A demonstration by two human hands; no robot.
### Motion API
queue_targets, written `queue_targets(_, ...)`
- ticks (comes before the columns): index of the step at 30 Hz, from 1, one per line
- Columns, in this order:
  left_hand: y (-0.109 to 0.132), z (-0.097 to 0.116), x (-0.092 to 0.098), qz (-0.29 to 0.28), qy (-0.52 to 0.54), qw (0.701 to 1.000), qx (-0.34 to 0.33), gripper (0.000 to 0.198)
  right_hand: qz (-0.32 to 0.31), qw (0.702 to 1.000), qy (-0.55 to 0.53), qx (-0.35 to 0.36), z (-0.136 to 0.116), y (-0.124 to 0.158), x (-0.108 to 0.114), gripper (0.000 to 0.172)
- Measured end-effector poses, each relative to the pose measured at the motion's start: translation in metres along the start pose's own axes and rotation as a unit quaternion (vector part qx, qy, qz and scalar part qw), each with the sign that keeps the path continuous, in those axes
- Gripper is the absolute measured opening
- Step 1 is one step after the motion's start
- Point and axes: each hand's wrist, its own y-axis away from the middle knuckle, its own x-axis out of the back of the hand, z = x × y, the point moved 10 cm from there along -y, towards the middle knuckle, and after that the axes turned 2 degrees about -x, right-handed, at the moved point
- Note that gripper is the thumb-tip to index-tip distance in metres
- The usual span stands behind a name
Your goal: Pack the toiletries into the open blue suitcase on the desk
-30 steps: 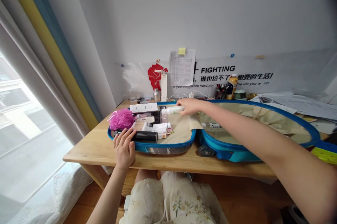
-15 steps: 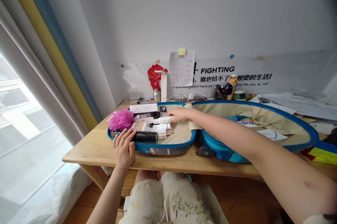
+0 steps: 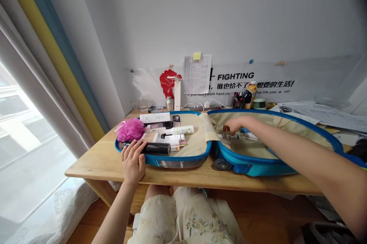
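Note:
A blue suitcase (image 3: pixel 183 158) lies open on the wooden desk (image 3: pixel 94 158), lined in beige. Its left half holds a pink bath pouf (image 3: pixel 130 129), a black tube (image 3: pixel 156 148), a white bottle (image 3: pixel 179 130) and several small boxes and tubes. My left hand (image 3: pixel 132 161) rests on the suitcase's front left rim, fingers bent over it beside the black tube. My right hand (image 3: pixel 235 124) reaches into the right half, fingers curled down over a small white tube (image 3: pixel 233 136) lying there.
Against the wall stand a yellow drink bottle (image 3: pixel 251 93), a green jar (image 3: pixel 259 103), a small metal bottle (image 3: pixel 169 103) and a white lamp stand (image 3: pixel 177 94). Papers (image 3: pixel 321 112) pile at the desk's right. Curtains and a window fill the left.
My right hand set the white bottle down in the left half, let go, and moved right into the other half. My left hand stayed on the rim.

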Motion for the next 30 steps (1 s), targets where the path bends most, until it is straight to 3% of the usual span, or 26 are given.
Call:
queue_targets(5,-0.001,0.002,0.001,0.003,-0.001,1.000,-0.009,0.045,-0.045,0.999,0.004,-0.016,0.009,-0.007,-0.031,0.027)
queue_targets(11,-0.001,0.001,0.001,0.003,-0.001,1.000,-0.004,0.047,-0.048,0.999,0.000,-0.018,0.002,-0.007,-0.032,0.022)
queue_targets(14,0.000,-0.001,0.000,-0.004,-0.001,1.000,0.003,0.048,0.010,0.999,-0.032,-0.025,0.005,0.002,-0.009,0.025)
queue_targets(17,0.000,-0.001,-0.001,-0.006,-0.005,1.000,0.005,0.048,0.086,0.992,-0.092,-0.029,0.016,0.017,0.029,0.029)
queue_targets(22,-0.001,0.003,0.001,0.003,-0.007,1.000,-0.010,0.046,0.230,0.940,-0.250,-0.016,0.021,0.042,0.101,0.037)
queue_targets(26,-0.002,0.003,0.001,0.003,-0.009,1.000,-0.011,0.046,0.278,0.863,-0.421,0.025,-0.018,0.039,0.122,0.042)
queue_targets(30,-0.002,0.005,0.002,0.008,-0.012,1.000,-0.021,0.045,0.207,0.840,-0.497,0.060,-0.089,0.009,0.102,0.026)
